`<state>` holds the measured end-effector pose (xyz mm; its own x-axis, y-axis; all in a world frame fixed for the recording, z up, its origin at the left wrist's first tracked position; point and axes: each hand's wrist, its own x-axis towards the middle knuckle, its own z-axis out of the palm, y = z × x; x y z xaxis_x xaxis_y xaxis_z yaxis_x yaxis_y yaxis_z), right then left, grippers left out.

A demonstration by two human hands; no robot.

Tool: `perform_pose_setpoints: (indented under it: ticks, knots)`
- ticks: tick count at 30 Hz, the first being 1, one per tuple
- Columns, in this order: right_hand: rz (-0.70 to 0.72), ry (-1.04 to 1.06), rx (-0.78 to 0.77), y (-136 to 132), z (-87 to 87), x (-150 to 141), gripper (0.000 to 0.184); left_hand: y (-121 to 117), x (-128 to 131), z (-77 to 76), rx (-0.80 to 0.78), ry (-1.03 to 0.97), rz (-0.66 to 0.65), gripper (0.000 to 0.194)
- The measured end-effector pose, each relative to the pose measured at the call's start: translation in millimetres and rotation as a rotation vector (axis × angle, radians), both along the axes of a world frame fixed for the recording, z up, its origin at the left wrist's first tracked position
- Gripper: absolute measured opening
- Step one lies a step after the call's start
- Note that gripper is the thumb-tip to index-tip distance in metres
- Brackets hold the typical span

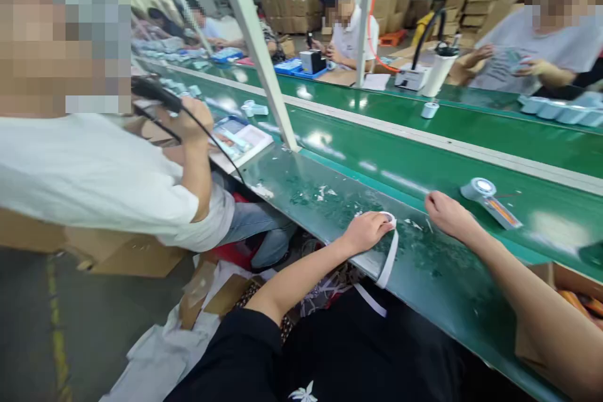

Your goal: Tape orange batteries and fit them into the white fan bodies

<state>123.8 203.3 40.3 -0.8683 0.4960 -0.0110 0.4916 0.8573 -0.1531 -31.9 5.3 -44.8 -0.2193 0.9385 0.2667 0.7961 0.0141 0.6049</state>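
My left hand (370,232) rests on the dark green work ledge, its fingers closed around a roll of white tape (389,218). A loose white strip (389,260) hangs from it over the ledge's near edge, and a further strip end shows against my dark clothing. To the right, my right hand (445,212) is closed above the border between ledge and belt; whatever its fingers may hold is hidden. Beyond that hand, a light blue handheld device (481,188) with a round head and an orange-striped handle lies on the green belt.
The green conveyor belt (400,166) runs across, with a small light blue part (429,110) farther off. A cardboard box (556,276) with orange items stands at right. A white post (264,56) rises at the ledge. One co-worker sits close on the left; others work across the belt.
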Motion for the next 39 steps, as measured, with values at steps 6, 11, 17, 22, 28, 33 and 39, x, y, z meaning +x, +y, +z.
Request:
perform_pose_setpoints:
  ticks: [6, 11, 17, 22, 28, 33, 39]
  knots:
    - [0.339, 0.291, -0.479, -125.9, 3.8, 22.7, 0.029, -3.6, -9.2, 3.8, 0.013, -0.131, 0.101, 0.039]
    - [0.388, 0.386, -0.530, -187.2, -19.2, 36.0, 0.025, -23.2, -12.3, 13.5, 0.112, -0.193, -0.033, 0.040]
    - [-0.173, 0.522, -1.044, -158.4, -6.9, 61.1, 0.041, -55.0, -5.9, 24.2, 0.304, 0.105, -0.244, 0.029]
    - [-0.063, 0.250, -1.179, -174.2, -0.8, 97.5, 0.050, -52.9, -10.0, 30.7, 0.389, 0.307, -0.308, 0.020]
    - [-0.020, 0.168, -0.709, -152.9, 27.6, 175.8, 0.035, -60.5, -1.4, 22.7, 0.475, 0.408, -0.314, 0.030]
    - [-0.503, -0.191, -0.177, -86.8, 46.9, 243.5, 0.031, -55.0, 8.0, 13.1, 0.467, 0.334, -0.320, 0.041]
    - [-0.652, -0.543, -0.061, -71.6, 30.5, 255.3, 0.022, -39.1, 29.5, 20.8, 0.485, 0.332, -0.430, 0.045]
